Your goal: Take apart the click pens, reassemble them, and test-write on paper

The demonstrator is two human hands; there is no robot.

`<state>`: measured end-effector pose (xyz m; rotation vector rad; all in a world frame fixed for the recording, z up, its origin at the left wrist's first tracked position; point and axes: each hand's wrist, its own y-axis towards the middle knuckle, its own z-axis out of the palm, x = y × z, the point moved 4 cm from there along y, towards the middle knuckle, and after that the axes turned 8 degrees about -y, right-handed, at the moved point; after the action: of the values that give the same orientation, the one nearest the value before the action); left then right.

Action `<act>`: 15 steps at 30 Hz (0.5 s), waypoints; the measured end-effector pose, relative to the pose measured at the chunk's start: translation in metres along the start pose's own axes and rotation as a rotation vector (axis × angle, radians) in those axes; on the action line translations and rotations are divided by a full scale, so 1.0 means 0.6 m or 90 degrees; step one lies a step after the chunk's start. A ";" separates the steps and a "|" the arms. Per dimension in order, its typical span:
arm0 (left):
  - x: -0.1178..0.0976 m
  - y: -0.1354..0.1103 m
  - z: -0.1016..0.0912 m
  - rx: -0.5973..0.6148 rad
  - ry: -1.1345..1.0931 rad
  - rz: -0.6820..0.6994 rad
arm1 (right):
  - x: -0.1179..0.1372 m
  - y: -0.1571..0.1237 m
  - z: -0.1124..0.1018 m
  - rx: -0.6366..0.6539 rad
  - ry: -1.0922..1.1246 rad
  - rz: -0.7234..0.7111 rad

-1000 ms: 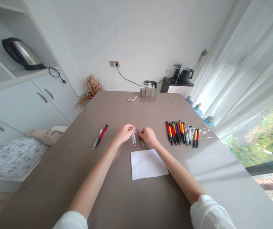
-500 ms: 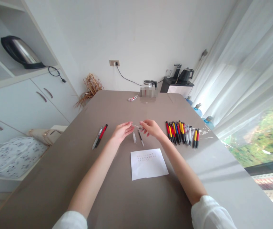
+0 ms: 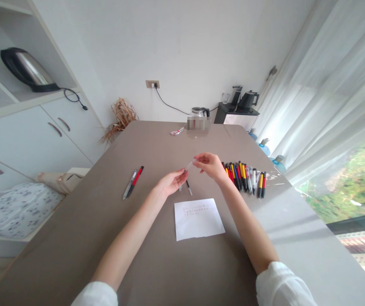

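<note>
My right hand (image 3: 210, 165) is raised over the brown table (image 3: 157, 263) and pinches a thin clear pen part (image 3: 189, 164) by its upper end. My left hand (image 3: 172, 182) is palm up just below it, fingers loosely curled, its fingertips at the part's lower tip. A dark pen piece (image 3: 189, 187) lies on the table under the hands, beside a clear piece mostly hidden by my left hand. A white sheet of paper (image 3: 198, 219) with a few lines of writing lies nearer to me.
A row of several red, yellow, blue and white pens (image 3: 244, 176) lies right of my right hand. Two pens, grey and red (image 3: 133, 182), lie to the left. A glass jug (image 3: 199, 119) and a small wrapper (image 3: 177, 131) stand at the table's far end.
Both hands rose from the pen pieces on the table. My right hand lifted the thin clear part up and to the right; my left hand turned palm up beneath it.
</note>
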<state>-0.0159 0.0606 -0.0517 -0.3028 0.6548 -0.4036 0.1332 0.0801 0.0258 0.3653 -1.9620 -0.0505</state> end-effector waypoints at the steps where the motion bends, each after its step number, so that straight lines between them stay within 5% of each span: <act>1: 0.004 0.000 0.001 0.003 0.005 -0.009 | 0.000 0.000 -0.002 -0.008 -0.002 0.000; 15: 0.007 0.002 0.002 0.023 0.008 0.015 | -0.001 0.003 -0.021 -0.067 0.045 0.024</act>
<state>-0.0118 0.0598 -0.0535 -0.2592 0.6616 -0.3949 0.1442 0.0837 0.0309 0.2575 -1.8878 -0.1137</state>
